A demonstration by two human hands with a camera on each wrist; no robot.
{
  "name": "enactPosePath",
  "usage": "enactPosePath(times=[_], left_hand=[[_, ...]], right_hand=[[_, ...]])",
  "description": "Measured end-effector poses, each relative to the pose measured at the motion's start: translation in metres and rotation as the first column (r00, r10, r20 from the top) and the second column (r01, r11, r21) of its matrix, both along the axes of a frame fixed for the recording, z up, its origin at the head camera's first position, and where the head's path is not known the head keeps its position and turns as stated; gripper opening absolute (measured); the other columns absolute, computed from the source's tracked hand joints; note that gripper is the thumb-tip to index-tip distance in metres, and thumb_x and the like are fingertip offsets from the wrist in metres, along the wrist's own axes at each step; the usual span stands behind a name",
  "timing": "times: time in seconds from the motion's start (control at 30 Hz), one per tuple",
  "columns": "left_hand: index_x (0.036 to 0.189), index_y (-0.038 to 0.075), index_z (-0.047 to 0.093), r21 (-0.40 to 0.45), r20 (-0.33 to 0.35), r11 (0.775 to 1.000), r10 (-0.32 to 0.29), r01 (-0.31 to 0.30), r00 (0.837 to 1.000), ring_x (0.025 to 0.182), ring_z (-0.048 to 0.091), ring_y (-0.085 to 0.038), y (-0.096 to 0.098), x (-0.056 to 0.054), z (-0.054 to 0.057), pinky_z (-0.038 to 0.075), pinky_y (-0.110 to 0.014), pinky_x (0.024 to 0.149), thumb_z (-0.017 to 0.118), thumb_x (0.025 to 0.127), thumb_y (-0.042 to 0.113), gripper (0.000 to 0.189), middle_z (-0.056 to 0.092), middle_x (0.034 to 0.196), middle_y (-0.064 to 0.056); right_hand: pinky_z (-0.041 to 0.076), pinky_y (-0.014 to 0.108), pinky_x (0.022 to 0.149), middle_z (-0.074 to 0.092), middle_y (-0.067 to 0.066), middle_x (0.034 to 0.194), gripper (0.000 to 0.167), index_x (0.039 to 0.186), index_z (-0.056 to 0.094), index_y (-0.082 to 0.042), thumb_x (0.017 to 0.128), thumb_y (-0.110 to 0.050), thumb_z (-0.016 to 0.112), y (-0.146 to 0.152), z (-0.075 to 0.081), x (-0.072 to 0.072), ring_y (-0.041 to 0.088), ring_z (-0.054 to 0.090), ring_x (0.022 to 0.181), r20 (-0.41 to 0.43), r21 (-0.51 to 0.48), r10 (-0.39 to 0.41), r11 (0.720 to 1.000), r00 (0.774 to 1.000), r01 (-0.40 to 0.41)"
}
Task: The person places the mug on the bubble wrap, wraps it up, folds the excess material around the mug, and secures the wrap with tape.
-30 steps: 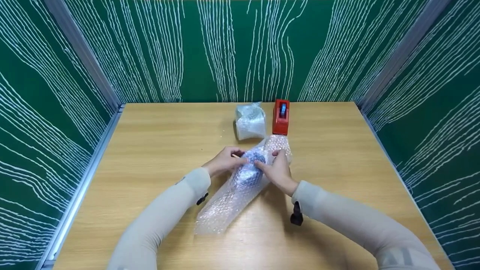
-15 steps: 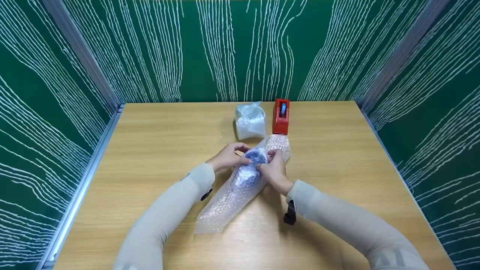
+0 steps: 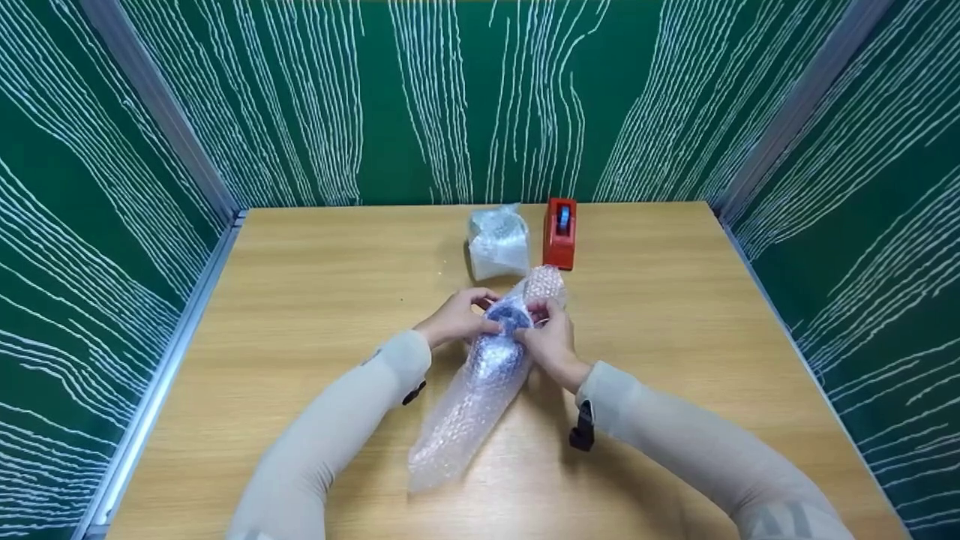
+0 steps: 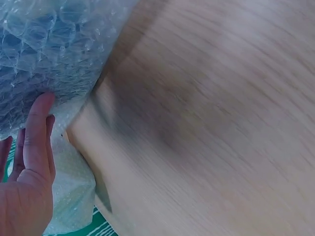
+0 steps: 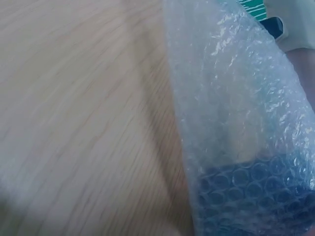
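Note:
A long strip of bubble wrap [image 3: 469,420] runs diagonally over the wooden table, folded around a dark blue object [image 3: 512,319] whose kind is hidden by the wrap. My left hand [image 3: 459,318] holds the left side of this bundle, thumb on the near face and fingers around the far edge. From the right, my right hand [image 3: 553,341] pinches it between thumb and fingers. In the left wrist view, a fingertip of my left hand [image 4: 32,162] presses on the bubble wrap [image 4: 64,54]. The right wrist view has the blue object [image 5: 246,194] showing through the bubbles.
Beyond the hands stands a bundle in bubble wrap [image 3: 499,244]. A red tape dispenser [image 3: 559,236] with a blue core is beside it, close to the strip's far end. Green walls [image 3: 420,97] with white lines enclose the wooden table [image 3: 315,300] at the back and sides.
The strip has turned: its near end swung right and toward me, its far end shifted slightly left. My left hand moved a little right, and the right hand slightly left.

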State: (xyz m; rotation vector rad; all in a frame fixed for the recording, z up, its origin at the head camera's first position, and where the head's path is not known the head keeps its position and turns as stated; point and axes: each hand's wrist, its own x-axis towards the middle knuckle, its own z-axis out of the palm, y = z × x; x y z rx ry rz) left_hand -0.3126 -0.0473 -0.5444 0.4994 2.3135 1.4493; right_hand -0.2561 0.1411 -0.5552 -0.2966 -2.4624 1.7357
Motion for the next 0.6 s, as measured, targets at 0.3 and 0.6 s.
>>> enactPosePath(times=[0.3,0.6], left_hand=[[0.146,0.011,0.067,0.057,0.024,0.998,-0.012,0.011,1.000,0.114,0.068,-0.029,0.004,0.002,-0.005,0.065,-0.035,0.090,0.087,0.087,0.007,0.062,0.067,0.135,-0.018],[0.150,0.006,0.059,0.114,0.059,0.993,-0.038,0.032,0.997,0.133,0.065,-0.041,0.010,-0.001,-0.006,0.058,-0.045,0.111,0.083,0.088,-0.003,0.067,0.059,0.154,-0.020]], right_hand=[[0.051,0.026,0.088,0.072,0.014,0.112,0.035,0.120,0.073,0.001,0.085,0.005,0.077,0.009,-0.003,0.002,0.027,0.064,0.105,0.015,-0.055,0.049,0.997,0.999,-0.048],[0.056,0.042,0.104,0.059,0.028,0.141,0.058,0.148,0.061,0.002,0.096,-0.018,0.077,0.017,-0.007,0.013,0.039,0.062,0.126,0.100,-0.078,-0.011,0.997,0.995,0.019]])
